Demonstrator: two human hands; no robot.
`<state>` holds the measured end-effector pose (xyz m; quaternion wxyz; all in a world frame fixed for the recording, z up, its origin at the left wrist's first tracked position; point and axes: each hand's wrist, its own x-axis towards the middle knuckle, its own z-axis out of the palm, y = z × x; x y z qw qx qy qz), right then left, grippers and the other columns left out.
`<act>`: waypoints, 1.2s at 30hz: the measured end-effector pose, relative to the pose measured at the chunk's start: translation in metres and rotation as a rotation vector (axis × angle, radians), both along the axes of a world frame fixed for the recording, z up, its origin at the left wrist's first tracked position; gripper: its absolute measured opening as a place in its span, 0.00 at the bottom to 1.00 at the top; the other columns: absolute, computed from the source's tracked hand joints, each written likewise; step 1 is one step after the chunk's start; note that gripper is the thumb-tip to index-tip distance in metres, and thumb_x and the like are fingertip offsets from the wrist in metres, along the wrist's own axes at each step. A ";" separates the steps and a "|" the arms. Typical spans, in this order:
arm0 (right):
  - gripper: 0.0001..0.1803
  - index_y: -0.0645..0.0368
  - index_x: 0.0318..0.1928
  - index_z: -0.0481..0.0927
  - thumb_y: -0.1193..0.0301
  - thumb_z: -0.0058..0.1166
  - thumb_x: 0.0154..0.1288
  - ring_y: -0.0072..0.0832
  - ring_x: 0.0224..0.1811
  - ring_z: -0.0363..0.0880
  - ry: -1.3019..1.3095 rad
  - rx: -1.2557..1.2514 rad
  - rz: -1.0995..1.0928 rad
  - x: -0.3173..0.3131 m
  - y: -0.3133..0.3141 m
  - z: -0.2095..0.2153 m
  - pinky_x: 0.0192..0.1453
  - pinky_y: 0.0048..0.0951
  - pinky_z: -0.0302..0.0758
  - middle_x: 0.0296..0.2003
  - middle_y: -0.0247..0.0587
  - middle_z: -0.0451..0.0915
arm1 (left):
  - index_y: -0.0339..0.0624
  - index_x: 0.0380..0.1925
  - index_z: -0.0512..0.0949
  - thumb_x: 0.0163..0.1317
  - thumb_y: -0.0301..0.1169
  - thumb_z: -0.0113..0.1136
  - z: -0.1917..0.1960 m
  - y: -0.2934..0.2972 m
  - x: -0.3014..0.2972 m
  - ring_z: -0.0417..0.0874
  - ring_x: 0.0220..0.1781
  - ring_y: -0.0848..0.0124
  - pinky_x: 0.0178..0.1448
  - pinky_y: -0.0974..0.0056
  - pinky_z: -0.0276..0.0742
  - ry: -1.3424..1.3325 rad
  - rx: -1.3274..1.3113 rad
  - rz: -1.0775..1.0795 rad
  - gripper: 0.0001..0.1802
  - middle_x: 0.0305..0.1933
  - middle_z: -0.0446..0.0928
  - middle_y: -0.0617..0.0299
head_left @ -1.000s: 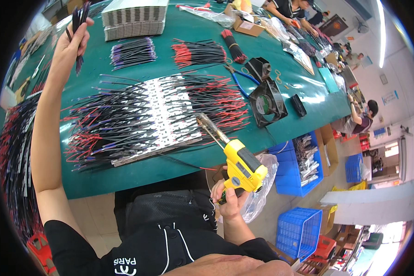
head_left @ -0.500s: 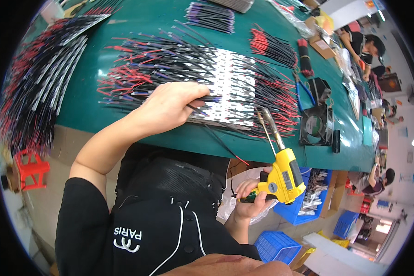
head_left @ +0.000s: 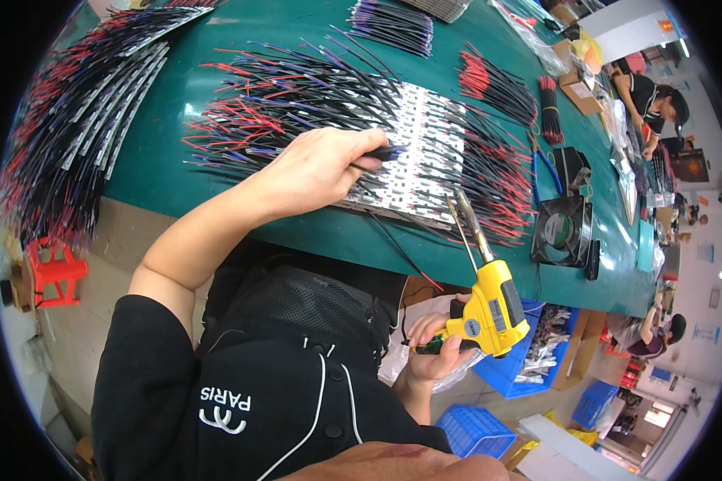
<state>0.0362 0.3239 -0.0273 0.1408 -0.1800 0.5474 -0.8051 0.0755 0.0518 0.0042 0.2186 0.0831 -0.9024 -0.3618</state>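
Note:
My left hand [head_left: 313,170] is closed around a few black and purple wires [head_left: 391,152], whose ends poke out past the fingertips over a panel of small white circuit boards [head_left: 435,128]. Rows of black wires with red and purple ends fan out from both sides of this panel. Lower right, in front of the table edge, my right hand [head_left: 433,350] grips a yellow soldering gun [head_left: 496,309] by its handle. Its metal tip and thin feed tube point up toward the panel's near right corner. Whether the tip touches anything is hard to tell.
On the green table [head_left: 465,260] lie finished-looking wired strips [head_left: 112,104] at left, wire bundles [head_left: 497,84] farther back, blue-handled pliers [head_left: 547,170] and a black fan [head_left: 561,230]. A blue crate [head_left: 509,377] stands below. Other people sit at far right.
My left hand has shifted slightly away from me across the panel, with the wires in its fingers. The right hand and soldering gun stay nearly still; the whole view has shifted a little.

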 end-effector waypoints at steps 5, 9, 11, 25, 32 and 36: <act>0.34 0.75 0.55 0.55 0.59 0.50 0.60 0.23 0.10 0.64 -0.022 -0.051 0.025 -0.001 0.002 -0.005 0.16 0.23 0.67 0.13 0.35 0.66 | 0.33 0.41 0.70 0.67 0.29 0.47 0.042 -0.006 0.018 0.70 0.29 0.74 0.37 0.73 0.68 0.277 0.225 0.070 0.09 0.30 0.74 0.63; 0.34 0.72 0.56 0.53 0.59 0.50 0.61 0.24 0.10 0.65 -0.016 -0.061 0.036 -0.004 0.004 -0.005 0.16 0.24 0.67 0.14 0.35 0.66 | 0.35 0.36 0.68 0.70 0.32 0.42 0.045 -0.003 0.054 0.66 0.26 0.80 0.33 0.76 0.64 0.474 0.669 -0.195 0.11 0.27 0.69 0.64; 0.34 0.72 0.56 0.52 0.59 0.49 0.62 0.23 0.10 0.65 0.009 -0.070 0.042 -0.006 0.002 -0.004 0.16 0.24 0.67 0.14 0.36 0.66 | 0.38 0.36 0.65 0.69 0.37 0.42 0.029 0.015 0.062 0.63 0.24 0.80 0.30 0.74 0.62 0.546 0.725 -0.221 0.12 0.27 0.66 0.64; 0.32 0.73 0.54 0.54 0.60 0.49 0.61 0.24 0.10 0.65 -0.022 -0.061 0.042 -0.002 -0.001 -0.004 0.17 0.25 0.67 0.13 0.36 0.66 | 0.35 0.38 0.68 0.67 0.23 0.41 -0.041 0.033 0.055 0.75 0.34 0.69 0.50 0.61 0.73 0.363 0.570 -0.157 0.05 0.33 0.70 0.58; 0.34 0.73 0.56 0.53 0.61 0.51 0.61 0.25 0.11 0.66 -0.017 -0.058 0.057 -0.003 0.005 -0.006 0.18 0.25 0.68 0.13 0.36 0.66 | 0.35 0.34 0.74 0.56 0.20 0.56 0.002 0.033 0.038 0.68 0.21 0.80 0.27 0.73 0.65 0.301 0.382 0.081 0.06 0.22 0.71 0.65; 0.35 0.73 0.56 0.53 0.60 0.51 0.60 0.25 0.11 0.67 -0.025 -0.021 0.063 0.000 0.007 -0.005 0.18 0.25 0.68 0.14 0.36 0.67 | 0.34 0.32 0.76 0.42 0.16 0.60 0.008 0.018 0.023 0.75 0.25 0.66 0.31 0.66 0.71 0.138 0.085 0.017 0.13 0.25 0.73 0.58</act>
